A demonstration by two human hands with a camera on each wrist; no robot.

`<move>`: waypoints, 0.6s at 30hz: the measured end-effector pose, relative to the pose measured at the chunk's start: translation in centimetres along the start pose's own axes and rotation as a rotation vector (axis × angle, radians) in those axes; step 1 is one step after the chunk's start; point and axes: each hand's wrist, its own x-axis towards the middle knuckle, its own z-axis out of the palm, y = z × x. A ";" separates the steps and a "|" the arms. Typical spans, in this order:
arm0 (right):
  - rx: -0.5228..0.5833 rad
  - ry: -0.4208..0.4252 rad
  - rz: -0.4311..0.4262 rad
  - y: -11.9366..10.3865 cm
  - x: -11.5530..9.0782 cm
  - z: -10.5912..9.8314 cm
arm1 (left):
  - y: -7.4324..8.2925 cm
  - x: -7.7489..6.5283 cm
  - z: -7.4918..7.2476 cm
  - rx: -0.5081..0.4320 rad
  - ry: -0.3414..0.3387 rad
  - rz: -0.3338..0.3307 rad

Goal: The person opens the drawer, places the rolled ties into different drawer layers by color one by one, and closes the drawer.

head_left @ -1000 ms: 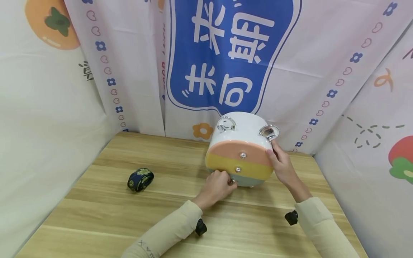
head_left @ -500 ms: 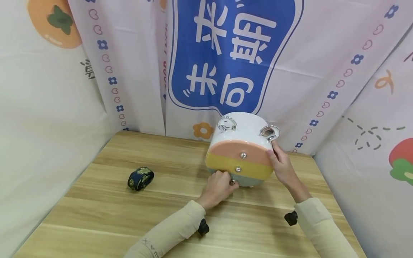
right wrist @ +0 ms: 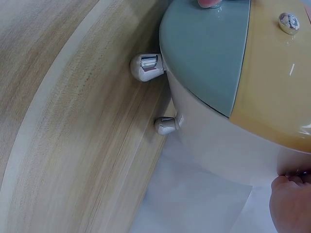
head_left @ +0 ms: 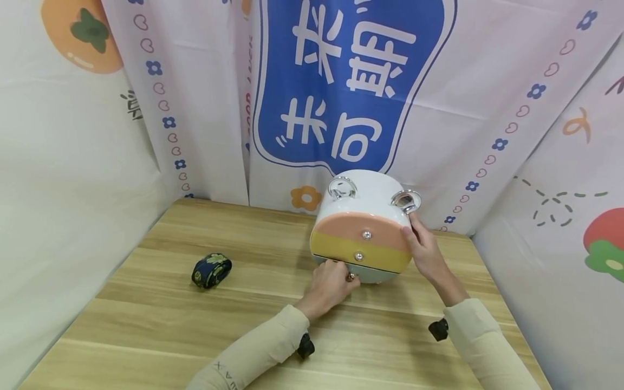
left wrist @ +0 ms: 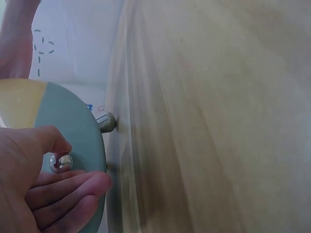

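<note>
A small rounded drawer box (head_left: 366, 187) with a white body stands toward the back of the table. Its front has an orange, a yellow and a bottom blue-green drawer (head_left: 376, 274), each with a silver knob. My left hand (head_left: 327, 285) pinches the bottom drawer's knob (left wrist: 60, 163) between thumb and fingers. A thin dark gap runs along that drawer's top edge, so it sits slightly out. My right hand (head_left: 427, 253) grips the box's right side just below a silver ring-shaped ear (head_left: 406, 200). Silver feet (right wrist: 147, 67) show under the box in the right wrist view.
A rolled dark navy strap with a yellow-green pattern (head_left: 212, 271) lies on the wooden table (head_left: 146, 314) at the left. Printed cloth (head_left: 214, 108) hangs close behind the table, with walls on both sides.
The bottom drawer has come slightly outward, and a dark gap now shows above it. My left hand has stayed at its knob; the right hand keeps its hold on the box.
</note>
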 end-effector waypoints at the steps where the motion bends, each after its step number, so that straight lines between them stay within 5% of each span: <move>1: -0.003 -0.001 0.003 0.5 0.1 0.0 | 0.0 -0.1 -0.1 0.001 -0.003 0.001; 5: -0.012 0.001 0.014 1.3 0.3 0.0 | 0.2 -0.6 -0.3 0.008 -0.022 0.012; 14: -0.005 0.006 -0.013 -2.1 -0.5 -0.1 | 0.6 -2.1 -1.1 0.028 -0.023 0.066; 18: -0.005 0.013 -0.015 -0.8 -0.2 -0.1 | 0.8 -3.0 -1.4 0.034 -0.023 0.097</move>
